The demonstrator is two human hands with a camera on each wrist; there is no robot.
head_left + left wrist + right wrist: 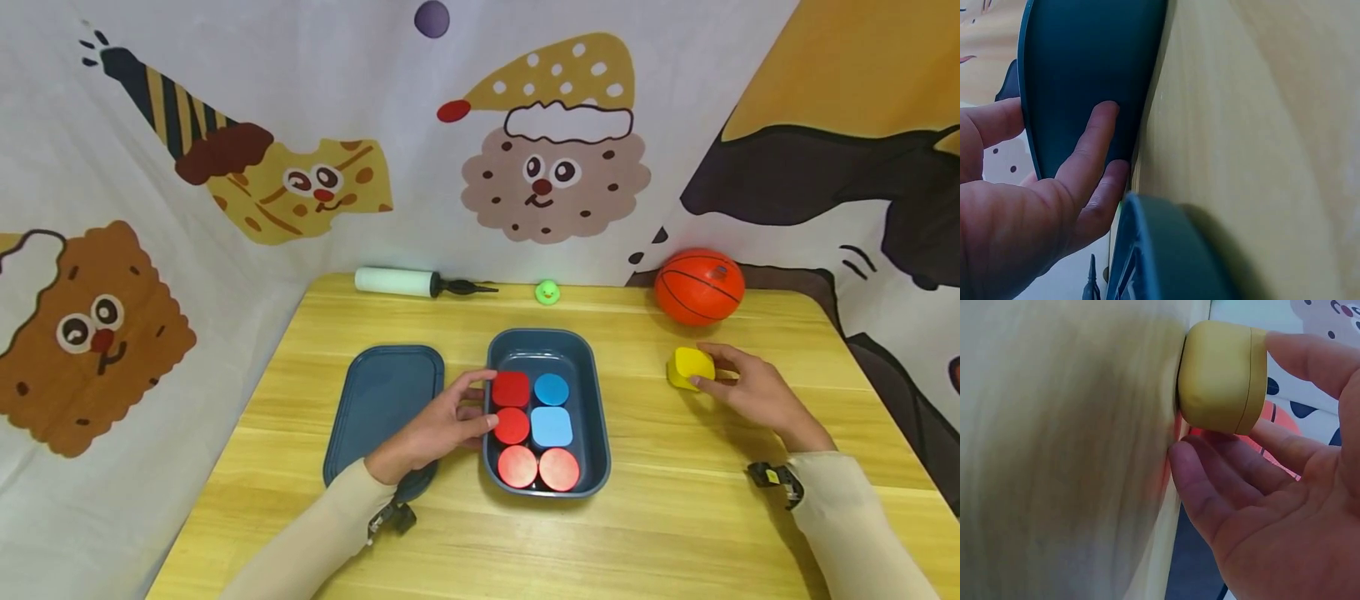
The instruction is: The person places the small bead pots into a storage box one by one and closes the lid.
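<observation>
A small yellow rounded-square lidded box (691, 368) sits at the right of the table. My right hand (750, 390) pinches it between thumb and fingers; the right wrist view shows the seam of the yellow lid (1257, 381). My left hand (450, 421) rests against the left wall of a dark blue tub (597, 433), fingers fairly straight on its outside and one digit at the rim. Inside the tub stand a red square piece (511, 388), a red round piece (512, 426), two paler red round pieces (558, 469), a blue round piece (551, 389) and a light blue square piece (551, 427).
A dark blue lid (386, 392) lies left of the tub, partly under my left forearm. Along the back edge are a white hand pump (397, 282), a green rubber duck (547, 292) and an orange-red toy basketball (700, 287). A printed cloth (420, 100) hangs behind.
</observation>
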